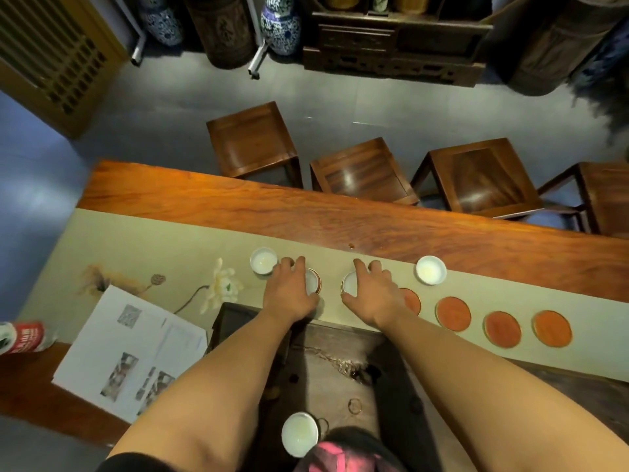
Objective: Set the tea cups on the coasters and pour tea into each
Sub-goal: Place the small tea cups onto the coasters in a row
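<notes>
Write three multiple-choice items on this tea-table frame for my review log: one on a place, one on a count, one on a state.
1. Where is the loose cup nearest the right hand?
A. on the table runner, beyond the coasters
B. on a stool
C. on the papers

2. How many orange coasters lie fully uncovered to the right of the right hand?
A. one
B. three
C. six

3. What is the left hand doing?
A. resting flat on the papers
B. lifting a teapot
C. gripping a white cup over a coaster

Key: 1 A, the cup stands on the runner near the bare wood of the table. 2 B, three full discs show, and a fourth is partly hidden by the right wrist. 3 C, its fingers wrap the cup and an orange rim shows beneath.
</notes>
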